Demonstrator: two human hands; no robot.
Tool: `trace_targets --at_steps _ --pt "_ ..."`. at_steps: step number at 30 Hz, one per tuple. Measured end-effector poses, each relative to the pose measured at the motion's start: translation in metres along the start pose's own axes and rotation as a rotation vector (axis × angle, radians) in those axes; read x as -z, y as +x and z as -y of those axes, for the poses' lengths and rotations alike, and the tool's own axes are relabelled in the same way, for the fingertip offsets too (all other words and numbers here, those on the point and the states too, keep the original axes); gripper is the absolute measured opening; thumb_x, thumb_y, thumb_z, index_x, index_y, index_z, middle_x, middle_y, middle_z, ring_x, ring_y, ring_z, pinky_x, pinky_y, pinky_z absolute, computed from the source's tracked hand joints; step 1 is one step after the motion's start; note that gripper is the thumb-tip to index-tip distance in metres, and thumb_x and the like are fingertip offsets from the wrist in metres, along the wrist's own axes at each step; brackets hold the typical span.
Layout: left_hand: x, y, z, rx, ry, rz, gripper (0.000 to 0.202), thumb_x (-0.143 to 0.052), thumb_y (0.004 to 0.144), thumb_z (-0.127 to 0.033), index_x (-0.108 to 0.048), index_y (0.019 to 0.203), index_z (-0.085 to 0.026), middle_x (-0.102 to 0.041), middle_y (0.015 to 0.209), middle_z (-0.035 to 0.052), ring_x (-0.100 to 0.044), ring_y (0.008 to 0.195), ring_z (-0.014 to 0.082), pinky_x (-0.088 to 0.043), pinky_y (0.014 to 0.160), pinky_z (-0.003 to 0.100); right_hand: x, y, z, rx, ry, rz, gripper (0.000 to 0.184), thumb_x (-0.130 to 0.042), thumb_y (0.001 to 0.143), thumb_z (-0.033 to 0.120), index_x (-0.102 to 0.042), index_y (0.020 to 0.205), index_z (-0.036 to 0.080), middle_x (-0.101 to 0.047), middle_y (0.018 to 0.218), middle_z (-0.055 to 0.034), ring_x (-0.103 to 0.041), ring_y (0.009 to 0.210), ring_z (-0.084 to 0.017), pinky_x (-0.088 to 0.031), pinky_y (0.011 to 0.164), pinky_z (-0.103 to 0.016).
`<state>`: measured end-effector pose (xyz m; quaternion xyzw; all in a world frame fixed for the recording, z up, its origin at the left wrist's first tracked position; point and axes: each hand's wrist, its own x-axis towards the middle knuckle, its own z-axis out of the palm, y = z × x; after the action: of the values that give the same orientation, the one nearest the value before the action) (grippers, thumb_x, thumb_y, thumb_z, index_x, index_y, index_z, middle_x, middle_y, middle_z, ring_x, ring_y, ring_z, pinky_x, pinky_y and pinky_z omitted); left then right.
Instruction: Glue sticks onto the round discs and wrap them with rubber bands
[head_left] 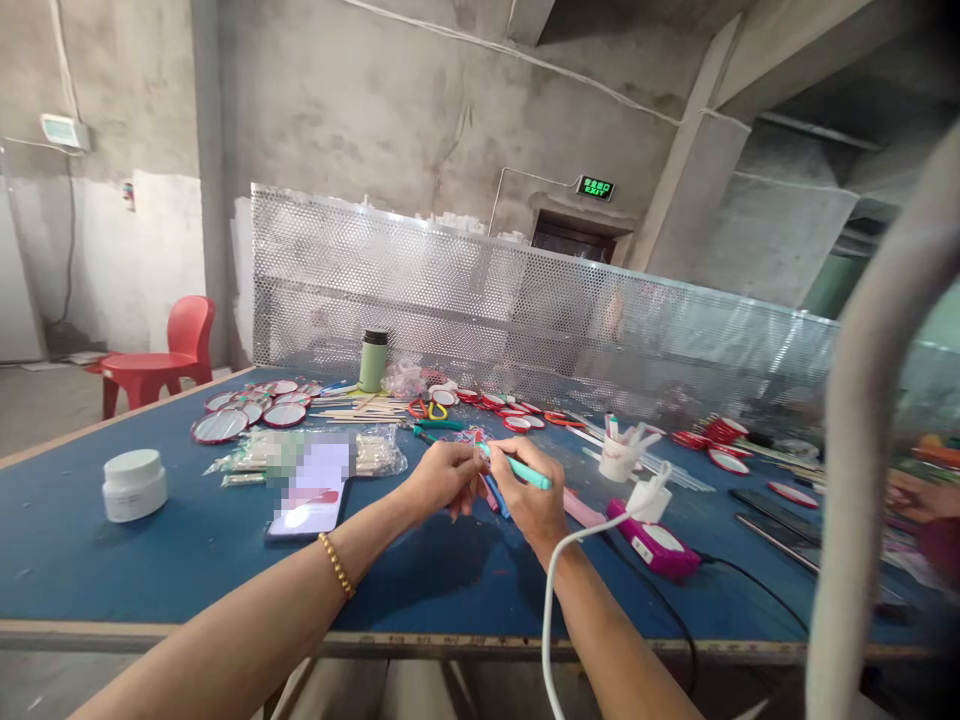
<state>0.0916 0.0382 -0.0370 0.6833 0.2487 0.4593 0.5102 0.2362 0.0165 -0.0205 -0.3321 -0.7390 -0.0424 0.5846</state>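
Note:
My left hand [441,477] is closed around a small bundle of coloured sticks [487,487], pink and blue ends showing below the fingers. My right hand [529,497] grips a teal pen-like tool [523,470], its tip meeting the bundle at my left fingers. A white cable [555,590] runs along my right wrist. Both hands hover above the blue table [150,550]. A gold bead bracelet [337,565] is on my left wrist.
A phone [311,497] lies left of my hands, a white jar [135,484] further left. Round red-rimmed mirrors [247,410], wooden sticks, scissors [427,409], a green bottle [373,361] and a pink device [654,541] sit around. A perforated metal screen [525,300] backs the table. Another person's hand [919,497] is at the right.

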Motion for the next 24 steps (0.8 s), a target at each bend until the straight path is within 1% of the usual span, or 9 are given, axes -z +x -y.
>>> trace_targets --at_steps 8,12,17,24 --pt "-0.0012 -0.0013 -0.0049 0.01 0.004 -0.008 0.032 -0.056 0.08 -0.044 -0.054 0.069 -0.014 -0.057 0.054 -0.0005 -0.05 0.039 0.008 -0.034 0.038 0.018 0.0017 0.0004 0.0014 0.004 -0.001 -0.027 0.016 -0.058 0.086 0.021 -0.063 0.072 0.019 -0.06 0.059 0.0023 -0.053 0.052 -0.011 -0.043 0.054 -0.024" --pt "-0.0008 -0.0009 -0.0047 0.011 0.012 -0.001 0.032 -0.056 0.079 -0.044 -0.054 0.069 -0.014 -0.056 0.054 -0.0009 -0.05 0.039 0.0077 -0.034 0.037 0.018 0.0015 0.0001 0.0009 0.0 0.007 -0.002 0.017 -0.057 0.087 0.022 -0.063 0.072 0.019 -0.062 0.062 0.0011 -0.057 0.057 -0.013 -0.045 0.057 -0.025" --pt "-0.0009 -0.0003 -0.0035 0.01 0.009 -0.004 0.033 -0.056 0.079 -0.045 -0.054 0.069 -0.014 -0.056 0.053 -0.001 -0.05 0.038 0.0077 -0.033 0.037 0.018 0.0019 0.0005 0.0024 0.004 0.02 -0.01 0.016 -0.057 0.086 0.022 -0.063 0.072 0.019 -0.062 0.062 0.0012 -0.055 0.055 -0.012 -0.044 0.056 -0.024" --pt "-0.0025 -0.0013 -0.0061 0.011 0.003 -0.007 0.035 -0.058 0.078 -0.047 -0.053 0.066 -0.014 -0.057 0.051 -0.0003 -0.049 0.038 0.0078 -0.033 0.037 0.018 0.0022 -0.0003 0.0026 0.011 0.025 0.014 0.016 -0.056 0.087 0.02 -0.064 0.073 0.019 -0.063 0.064 0.0007 -0.056 0.057 -0.013 -0.044 0.058 -0.025"
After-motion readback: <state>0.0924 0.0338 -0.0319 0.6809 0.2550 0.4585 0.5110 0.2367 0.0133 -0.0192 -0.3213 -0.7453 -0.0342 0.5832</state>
